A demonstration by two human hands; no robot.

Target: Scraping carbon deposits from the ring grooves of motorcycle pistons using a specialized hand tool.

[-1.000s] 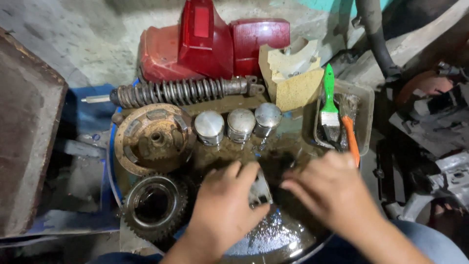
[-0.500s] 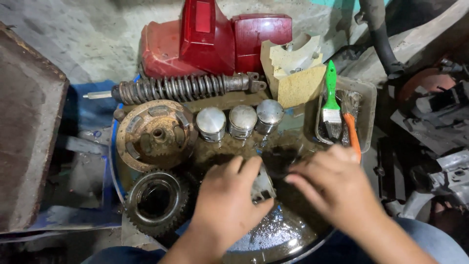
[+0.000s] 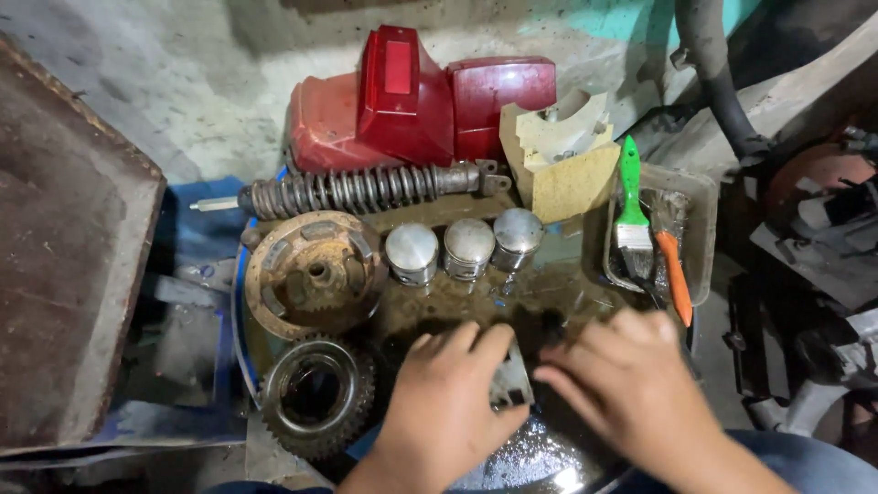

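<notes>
Take the round oily work tray as your landmark; everything here is placed from it. At its left edge the toothed sprocket gear lies flat, and just behind that sits the rusty clutch hub; leave both where they are so you do not drag grit into your working spot. Along the tray's far rim the coil spring shock absorber lies lengthwise, with the red tail lamp housing beyond it. Just inside that rim, near the tray's middle, three pistons stand upright in a row, well clear of your fingers.

Your left hand is at the tray's near side, curled around a small grey metal part, thumb and fingers closed on its left side. The part sits over the wet, dark pool of the tray, between your two hands. Keep that grasp firm, since the metal looks slick with oil, and hold it low over the tray so drips and any slip land inside.

Your right hand comes in from the tray's right side, fingertips against the part's right edge; whether they pinch it or only touch it I cannot tell. Work with the fingertips, not the palm.

Past the tray's right rim, the clear plastic tub holds a green-handled brush and an orange-handled brush, within easy reach.
</notes>
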